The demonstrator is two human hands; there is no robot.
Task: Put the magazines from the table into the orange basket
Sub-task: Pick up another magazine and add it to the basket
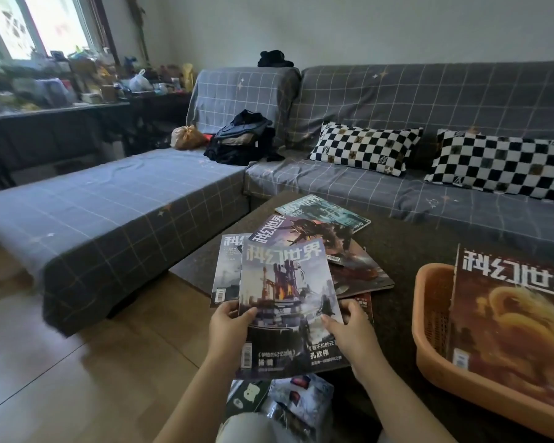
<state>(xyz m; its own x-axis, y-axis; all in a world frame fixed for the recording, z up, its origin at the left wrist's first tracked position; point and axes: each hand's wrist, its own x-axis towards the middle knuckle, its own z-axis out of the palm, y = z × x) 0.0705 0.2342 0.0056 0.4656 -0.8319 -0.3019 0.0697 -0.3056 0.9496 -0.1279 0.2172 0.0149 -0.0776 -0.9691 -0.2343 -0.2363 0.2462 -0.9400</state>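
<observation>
A magazine with a tower and flames on its cover (285, 282) is lifted above the near edge of the dark table (406, 247). My left hand (229, 329) grips its lower left side, thumb on the cover. My right hand (349, 330) grips its lower right side. A second magazine (226, 270) lies right behind it on the left. Several more magazines (317, 231) are fanned out on the table beyond. The orange basket (429, 314) stands on the table at the right, with a brown dragon-cover magazine (509, 321) leaning in it.
A grey checked sofa (397, 187) wraps round the table's far and left sides, with two chequered cushions (362, 148) and a heap of dark clothes (243, 139). Wooden floor lies at the left. Small packets (288, 398) sit below the held magazine, near my knee.
</observation>
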